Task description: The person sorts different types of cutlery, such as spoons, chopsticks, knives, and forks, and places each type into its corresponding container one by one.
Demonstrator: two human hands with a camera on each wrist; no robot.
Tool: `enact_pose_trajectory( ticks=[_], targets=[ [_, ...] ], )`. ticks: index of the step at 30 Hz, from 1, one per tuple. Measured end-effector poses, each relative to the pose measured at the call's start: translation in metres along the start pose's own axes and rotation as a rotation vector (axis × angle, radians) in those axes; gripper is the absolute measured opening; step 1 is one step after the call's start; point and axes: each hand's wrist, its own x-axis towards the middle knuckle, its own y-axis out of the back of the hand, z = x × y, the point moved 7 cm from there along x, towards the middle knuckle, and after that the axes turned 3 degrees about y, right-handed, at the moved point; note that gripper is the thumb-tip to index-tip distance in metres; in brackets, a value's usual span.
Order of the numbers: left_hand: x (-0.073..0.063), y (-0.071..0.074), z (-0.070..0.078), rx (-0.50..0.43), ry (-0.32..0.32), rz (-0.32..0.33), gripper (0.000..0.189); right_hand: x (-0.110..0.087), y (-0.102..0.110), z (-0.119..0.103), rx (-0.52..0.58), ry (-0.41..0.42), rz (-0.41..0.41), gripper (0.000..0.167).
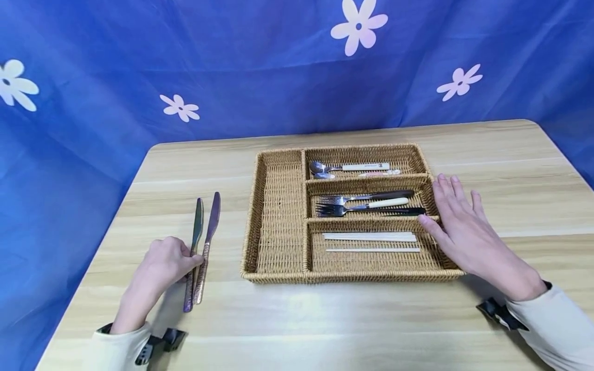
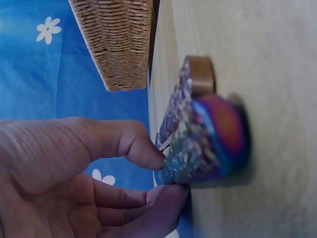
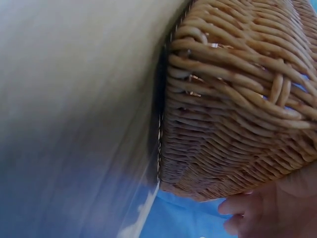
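Note:
My left hand [image 1: 162,263] pinches the patterned handle of the left table knife [image 1: 198,221] between thumb and fingers, low over the table. In the left wrist view this iridescent handle [image 2: 203,148] lies between thumb and fingertips. A second table knife [image 1: 214,216], with a copper-coloured handle end, lies close beside it to the right. My right hand [image 1: 468,232] rests with fingers stretched against the right side of the wicker cutlery tray [image 1: 278,278]; in the right wrist view, only part of that hand shows beside the woven wall [image 3: 223,139].
The tray's right compartments hold spoons [image 1: 362,167] at the back, forks [image 1: 371,202] in the middle and white chopsticks [image 1: 371,237] in front. Its long left compartment [image 1: 280,216] shows bare wicker. A blue flowered cloth [image 1: 278,77] hangs behind the wooden table [image 1: 325,324].

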Motion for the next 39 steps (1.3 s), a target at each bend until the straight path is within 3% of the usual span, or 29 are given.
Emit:
enact_pose_trajectory(
  ticks=[7,17,29,35,39],
  targets=[
    [0.000,0.004,0.001,-0.025,0.006,-0.004,0.042,-0.002,0.001,0.001,-0.009,0.002,0.004,0.072],
    [-0.004,0.022,0.009,0.017,0.013,0.072,0.027,-0.002,0.004,0.001,-0.033,0.003,0.007,0.075],
    [-0.014,0.036,0.031,-0.016,-0.034,0.087,0.024,0.000,0.005,-0.003,-0.055,0.032,-0.013,0.063],
    [-0.015,0.036,0.047,-0.063,-0.073,0.008,0.023,0.001,0.004,-0.004,-0.048,0.032,-0.018,0.063],
    [-0.012,0.036,0.067,-0.100,-0.111,-0.064,0.026,0.000,0.002,-0.004,-0.047,0.030,-0.018,0.063]
  ],
)
